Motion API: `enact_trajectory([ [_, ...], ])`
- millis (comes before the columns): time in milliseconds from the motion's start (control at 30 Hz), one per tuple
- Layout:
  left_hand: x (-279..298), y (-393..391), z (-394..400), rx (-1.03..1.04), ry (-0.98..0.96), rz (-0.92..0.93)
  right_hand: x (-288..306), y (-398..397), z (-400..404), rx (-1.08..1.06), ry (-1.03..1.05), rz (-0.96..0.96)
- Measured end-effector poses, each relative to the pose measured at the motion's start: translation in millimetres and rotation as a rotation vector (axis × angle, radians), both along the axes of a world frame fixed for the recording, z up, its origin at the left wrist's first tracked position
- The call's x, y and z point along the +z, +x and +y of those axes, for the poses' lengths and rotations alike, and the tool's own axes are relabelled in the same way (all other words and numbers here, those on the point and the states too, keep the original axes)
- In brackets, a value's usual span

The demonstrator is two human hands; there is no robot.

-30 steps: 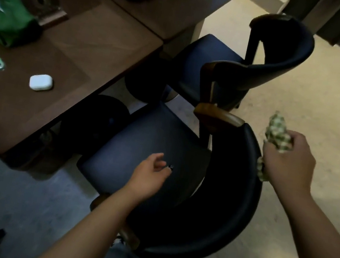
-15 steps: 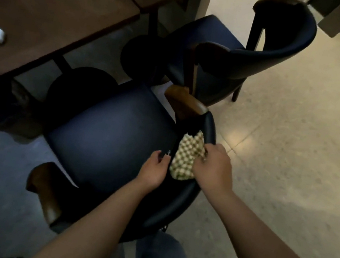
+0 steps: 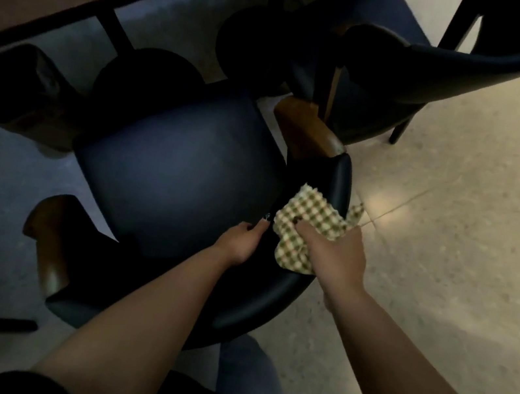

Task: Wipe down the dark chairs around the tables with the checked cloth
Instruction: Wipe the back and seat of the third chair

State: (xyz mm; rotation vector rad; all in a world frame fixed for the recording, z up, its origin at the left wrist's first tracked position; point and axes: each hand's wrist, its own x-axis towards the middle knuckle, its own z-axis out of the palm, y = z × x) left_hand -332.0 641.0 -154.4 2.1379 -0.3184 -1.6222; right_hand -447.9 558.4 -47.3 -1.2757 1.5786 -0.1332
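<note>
The right hand [image 3: 337,261], which a second ago held the checked cloth [image 3: 306,230] bunched in the air beside the chair [image 3: 179,176], now presses it against the inside of the curved backrest, fingers curled into the fabric. A corner of the cloth pokes over the rim just beyond the knuckles. The left hand [image 3: 240,241] has moved from the seat to the backrest just left of the cloth; whether it grips or only rests there cannot be told. Wiping of this chair has likely begun; a second chair [image 3: 445,66] waits beyond. No brand, label or writing can be read.
</note>
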Motion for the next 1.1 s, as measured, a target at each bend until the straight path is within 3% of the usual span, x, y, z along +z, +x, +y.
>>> enact_trajectory([
  [100,-8.1,5.0,-4.7,0.019,0.003,0.116,-2.8,1.1,-9.2,-0.135,0.178,-0.089],
  [167,-14.5,9.9,-4.4,0.063,-0.005,0.213,-2.9,-1.6,-18.4,-0.11,0.273,-0.137],
  [333,-22.3,20.2,4.4,0.278,-0.031,0.359,-1.3,0.2,-21.9,-0.089,0.296,-0.163],
  [533,-28.3,27.9,12.9,0.439,-0.028,0.306,-0.7,13.2,-14.4,-0.102,0.302,-0.156],
  [1100,-30.7,98.6,-11.2,0.443,-0.03,0.262,-1.2,82.4,-43.5,-0.064,0.307,-0.187],
])
